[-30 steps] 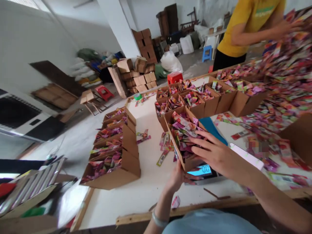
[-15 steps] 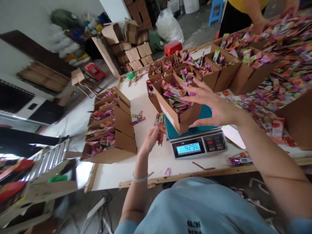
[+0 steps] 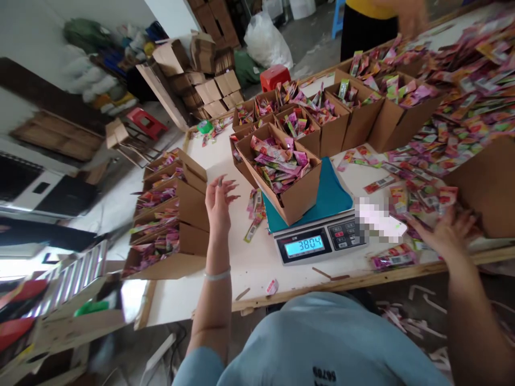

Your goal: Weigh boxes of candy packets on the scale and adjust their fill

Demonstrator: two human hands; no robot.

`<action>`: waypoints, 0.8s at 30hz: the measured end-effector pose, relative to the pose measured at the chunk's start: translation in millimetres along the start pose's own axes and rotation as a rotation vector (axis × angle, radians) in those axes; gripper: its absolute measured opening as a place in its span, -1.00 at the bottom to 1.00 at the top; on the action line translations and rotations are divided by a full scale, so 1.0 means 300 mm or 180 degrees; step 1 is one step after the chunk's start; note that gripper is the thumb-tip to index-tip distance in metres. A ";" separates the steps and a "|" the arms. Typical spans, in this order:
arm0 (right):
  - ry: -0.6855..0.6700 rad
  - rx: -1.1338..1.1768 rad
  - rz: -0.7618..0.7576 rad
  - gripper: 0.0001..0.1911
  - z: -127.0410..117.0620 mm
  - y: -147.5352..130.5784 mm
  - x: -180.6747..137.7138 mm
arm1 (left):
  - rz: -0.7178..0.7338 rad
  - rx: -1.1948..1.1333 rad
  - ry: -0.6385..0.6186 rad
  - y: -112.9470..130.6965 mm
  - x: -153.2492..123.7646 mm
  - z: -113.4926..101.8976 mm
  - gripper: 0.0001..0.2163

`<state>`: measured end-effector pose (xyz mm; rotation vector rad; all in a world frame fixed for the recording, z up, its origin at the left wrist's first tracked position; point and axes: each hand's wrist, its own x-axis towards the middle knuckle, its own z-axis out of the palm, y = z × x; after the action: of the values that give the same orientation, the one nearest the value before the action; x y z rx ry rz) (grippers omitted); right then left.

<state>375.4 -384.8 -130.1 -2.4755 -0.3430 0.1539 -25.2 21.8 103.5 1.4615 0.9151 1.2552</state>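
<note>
A cardboard box point(image 3: 300, 195) full of colourful sachets sits on the teal pan of a digital scale point(image 3: 319, 244) whose display reads 3804. My left hand point(image 3: 218, 201) hovers left of the box, fingers loosely spread, holding nothing that I can see. A few loose sachets point(image 3: 254, 217) lie between that hand and the scale. My right hand point(image 3: 446, 236) reaches right, palm down, onto the loose sachet pile point(image 3: 422, 198) near the table's front edge; its fingertips are partly hidden among the sachets.
A row of filled boxes point(image 3: 169, 214) stands at the left of the table, with more filled boxes point(image 3: 354, 115) behind the scale. A large heap of sachets point(image 3: 475, 86) covers the right side. A person in a yellow shirt point(image 3: 362, 21) works at the far side.
My right hand left the box on the scale and swung right onto the loose sachets. My left hand rose left of the box. The scale reading dropped from 4296 to 3804.
</note>
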 end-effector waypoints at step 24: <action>0.0034 -0.0609 0.0130 -0.47 -0.045 -0.378 0.173 | -0.0068 -0.0144 0.0364 -0.077 -0.020 -0.095 -0.62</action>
<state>404.3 -290.6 -52.3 -2.6724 -0.3155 0.1301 -53.1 27.5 79.6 1.3525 0.9694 1.3462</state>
